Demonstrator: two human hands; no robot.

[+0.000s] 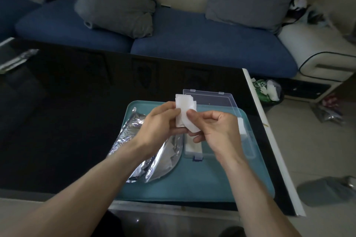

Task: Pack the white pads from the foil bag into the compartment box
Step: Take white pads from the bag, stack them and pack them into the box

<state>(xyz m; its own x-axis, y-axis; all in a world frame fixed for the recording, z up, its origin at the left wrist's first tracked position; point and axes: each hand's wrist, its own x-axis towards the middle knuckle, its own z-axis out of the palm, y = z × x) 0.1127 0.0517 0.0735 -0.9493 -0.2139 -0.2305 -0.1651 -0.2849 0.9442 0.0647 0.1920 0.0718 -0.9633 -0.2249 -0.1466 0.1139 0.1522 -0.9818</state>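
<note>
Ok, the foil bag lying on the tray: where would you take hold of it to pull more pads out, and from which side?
Probably at the near, open end of the foil bag, pinching the upper foil lip from the front-left. The mouth gapes toward the person, with white pads showing inside, while the compartment box crowds its right side. The left hand is closest but now grips the pad stack along with the right hand.

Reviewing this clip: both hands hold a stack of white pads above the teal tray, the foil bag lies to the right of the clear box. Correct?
Not quite. The head view shows the foil bag left of the clear box, not right. Both hands, left hand and right hand, do hold the white pads above the teal tray.
</note>
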